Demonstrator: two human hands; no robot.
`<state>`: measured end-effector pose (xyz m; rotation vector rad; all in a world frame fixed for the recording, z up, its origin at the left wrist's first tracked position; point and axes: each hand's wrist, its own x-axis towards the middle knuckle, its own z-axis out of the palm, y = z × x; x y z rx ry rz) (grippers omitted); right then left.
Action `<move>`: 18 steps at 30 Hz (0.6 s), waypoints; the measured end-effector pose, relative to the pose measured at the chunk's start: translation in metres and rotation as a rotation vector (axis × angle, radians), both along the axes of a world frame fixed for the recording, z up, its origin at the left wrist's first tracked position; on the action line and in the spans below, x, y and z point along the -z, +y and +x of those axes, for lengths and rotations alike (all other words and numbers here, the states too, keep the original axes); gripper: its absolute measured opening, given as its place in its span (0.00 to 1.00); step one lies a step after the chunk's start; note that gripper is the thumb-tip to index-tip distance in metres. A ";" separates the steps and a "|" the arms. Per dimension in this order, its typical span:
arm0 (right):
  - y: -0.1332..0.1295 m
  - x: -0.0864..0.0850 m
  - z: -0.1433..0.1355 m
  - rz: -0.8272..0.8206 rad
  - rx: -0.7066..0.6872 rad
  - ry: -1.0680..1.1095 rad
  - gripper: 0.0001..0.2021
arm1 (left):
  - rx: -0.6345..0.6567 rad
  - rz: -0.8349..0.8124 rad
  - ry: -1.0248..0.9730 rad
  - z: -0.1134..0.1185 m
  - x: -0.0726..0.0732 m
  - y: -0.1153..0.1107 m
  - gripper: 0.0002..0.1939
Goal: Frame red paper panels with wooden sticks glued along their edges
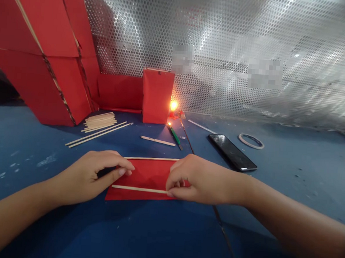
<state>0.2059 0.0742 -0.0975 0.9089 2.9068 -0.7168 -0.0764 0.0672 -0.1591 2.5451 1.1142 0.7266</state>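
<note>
A strip of red paper (pixel 149 172) lies flat on the blue table in front of me. One thin wooden stick (pixel 151 159) runs along its far edge. A second wooden stick (pixel 139 189) lies across it near the close edge. The right end of that closer stick is pinched between the thumb and fingers of my right hand (pixel 195 179). Over the paper's left end, my left hand (pixel 96 175) has its thumb and fingertips drawn together. Whether anything is between those fingertips is hidden.
Behind the paper are a pile of wooden sticks (pixel 99 121), a flat marked stick (pixel 157 141) and a green-handled cutter (pixel 175 135). A lit flame (pixel 174 105) burns beside an upright red box (pixel 157 97). A phone (pixel 232 153) and tape roll (pixel 251 141) lie right; a large red structure (pixel 61 29) stands left.
</note>
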 end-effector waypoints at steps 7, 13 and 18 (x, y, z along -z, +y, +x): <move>-0.002 0.000 -0.002 0.026 -0.023 -0.030 0.08 | -0.016 -0.024 0.002 0.001 -0.002 0.000 0.11; -0.003 0.000 -0.001 0.028 -0.017 -0.047 0.07 | -0.029 -0.026 0.006 -0.001 0.000 0.000 0.12; -0.004 0.000 -0.002 0.040 -0.010 -0.069 0.08 | -0.037 -0.037 0.008 -0.001 0.001 0.000 0.12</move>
